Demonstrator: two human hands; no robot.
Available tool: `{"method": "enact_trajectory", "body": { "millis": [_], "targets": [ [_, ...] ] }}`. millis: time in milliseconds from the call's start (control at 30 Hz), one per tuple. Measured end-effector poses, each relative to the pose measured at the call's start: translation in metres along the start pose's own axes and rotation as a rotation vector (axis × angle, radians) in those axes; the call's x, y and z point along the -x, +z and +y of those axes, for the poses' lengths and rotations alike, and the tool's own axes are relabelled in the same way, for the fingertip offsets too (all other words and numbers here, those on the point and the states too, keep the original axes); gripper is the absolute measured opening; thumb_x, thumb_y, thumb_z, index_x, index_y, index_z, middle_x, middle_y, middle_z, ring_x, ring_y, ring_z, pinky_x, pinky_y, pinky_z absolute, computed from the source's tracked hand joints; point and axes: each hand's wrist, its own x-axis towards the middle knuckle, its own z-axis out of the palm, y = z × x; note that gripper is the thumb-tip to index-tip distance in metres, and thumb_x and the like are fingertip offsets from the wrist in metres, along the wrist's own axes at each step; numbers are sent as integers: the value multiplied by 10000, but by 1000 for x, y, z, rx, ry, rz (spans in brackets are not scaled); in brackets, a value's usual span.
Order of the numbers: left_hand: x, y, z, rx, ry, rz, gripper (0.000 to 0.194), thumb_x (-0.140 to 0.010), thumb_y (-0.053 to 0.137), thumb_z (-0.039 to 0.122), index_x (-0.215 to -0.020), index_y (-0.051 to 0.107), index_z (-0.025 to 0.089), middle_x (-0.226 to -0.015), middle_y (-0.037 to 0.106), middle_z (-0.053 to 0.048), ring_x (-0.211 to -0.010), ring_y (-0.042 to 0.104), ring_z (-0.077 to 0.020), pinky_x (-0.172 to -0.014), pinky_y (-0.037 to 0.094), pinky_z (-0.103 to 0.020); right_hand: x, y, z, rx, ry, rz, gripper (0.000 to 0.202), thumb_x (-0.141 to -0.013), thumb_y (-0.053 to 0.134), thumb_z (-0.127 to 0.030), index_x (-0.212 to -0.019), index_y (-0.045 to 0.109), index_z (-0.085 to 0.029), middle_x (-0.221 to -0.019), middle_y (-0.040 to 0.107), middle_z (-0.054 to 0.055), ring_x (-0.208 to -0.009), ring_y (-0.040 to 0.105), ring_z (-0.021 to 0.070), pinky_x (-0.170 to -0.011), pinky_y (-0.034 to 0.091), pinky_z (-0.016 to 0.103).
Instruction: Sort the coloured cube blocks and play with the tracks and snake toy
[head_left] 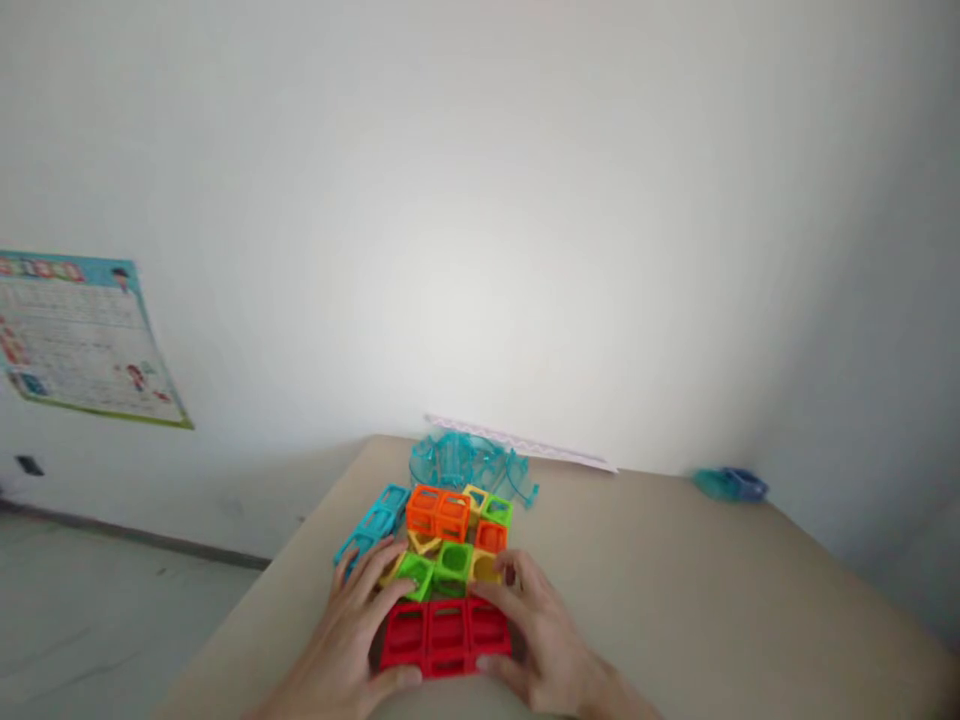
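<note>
A row of red open-frame blocks lies nearest me on the table. Behind it are green blocks, a yellow block and orange blocks. My left hand curves round the left end of the red row, thumb at its front edge, fingers reaching over a green block and toward the light blue blocks. My right hand curls round the right end, thumb at the front corner and fingers touching the yellow block. Both hands grip the red row between thumb and fingers.
Clear teal plastic pieces lie behind the blocks, beside a long white strip along the wall. Blue and teal items sit at the table's far right corner. A poster hangs on the left wall; the table's left edge slants toward me.
</note>
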Motion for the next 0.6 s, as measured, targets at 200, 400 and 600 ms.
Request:
{"method": "enact_trajectory", "body": {
  "millis": [200,400,600],
  "targets": [
    [-1,1,-22,62,-283,191,358,-879,485,460,-1169,615,297,-1342,523,-89,-1244,475,-296,-1073,307,-521,3,-9,-4,-68,15,-6,513,-736,657,-365,-1208,532,-210,-1219,362,117,-1122,431,286,-968,404,410],
    [-14,9,-33,260,-530,233,330,-865,497,434,-1101,647,260,-1132,621,-85,-1052,601,-238,-920,484,-379,6,-10,-8,-44,55,-26,530,-664,688,-269,-1164,533,-190,-1238,355,122,-1137,435,286,-990,399,400],
    [-10,8,-31,378,-693,331,408,-812,538,499,-1084,656,219,-1098,650,-89,-1035,606,-260,-911,473,-373,9,-10,-8,35,19,-46,583,-769,635,-332,-1317,453,-251,-1291,328,123,-1164,413,292,-981,401,433]
  ]
}}
